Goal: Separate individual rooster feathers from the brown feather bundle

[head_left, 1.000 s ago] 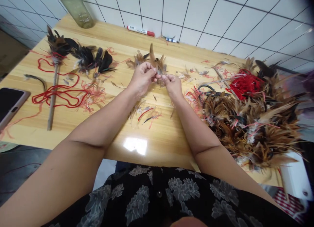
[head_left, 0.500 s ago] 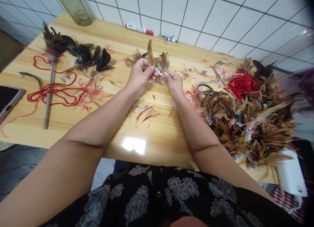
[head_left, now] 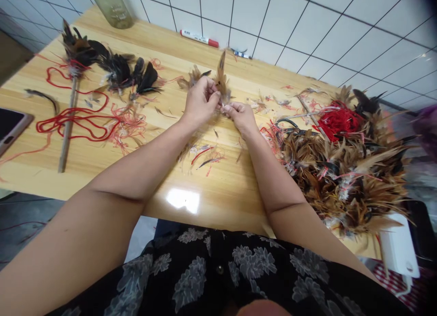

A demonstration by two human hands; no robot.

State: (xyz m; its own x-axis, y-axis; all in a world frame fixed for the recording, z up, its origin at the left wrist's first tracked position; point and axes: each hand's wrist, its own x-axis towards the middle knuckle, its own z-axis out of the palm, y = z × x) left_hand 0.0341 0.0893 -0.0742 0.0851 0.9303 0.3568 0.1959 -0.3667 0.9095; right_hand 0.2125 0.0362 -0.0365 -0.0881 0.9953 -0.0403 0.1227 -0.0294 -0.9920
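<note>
My left hand (head_left: 204, 99) is closed, its thumb and fingers pinching a brown feather (head_left: 221, 74) that points up and away from me. Close beside it, my right hand (head_left: 241, 118) is closed too, its thumb and forefinger pressed together at the feather's pale lower end. Whether one feather or a small bunch is held cannot be made out. Just behind my left hand lies a small clump of brown feathers (head_left: 191, 78). Loose feather bits (head_left: 208, 156) are scattered on the table in front of my hands.
At right a large heap of brown feathers (head_left: 341, 170) lies beside red string (head_left: 337, 120) and dark-handled scissors (head_left: 288, 123). At left are a stick (head_left: 67, 134) topped with dark feathers, red cord (head_left: 85, 136) and black feathers (head_left: 118, 72). A red-capped marker (head_left: 200, 38) lies by the tiled wall.
My hands have come closer together at the feather's base. The held feather now stands slightly further right, and the pale quill that showed between the hands is mostly covered. The view has shifted slightly.
</note>
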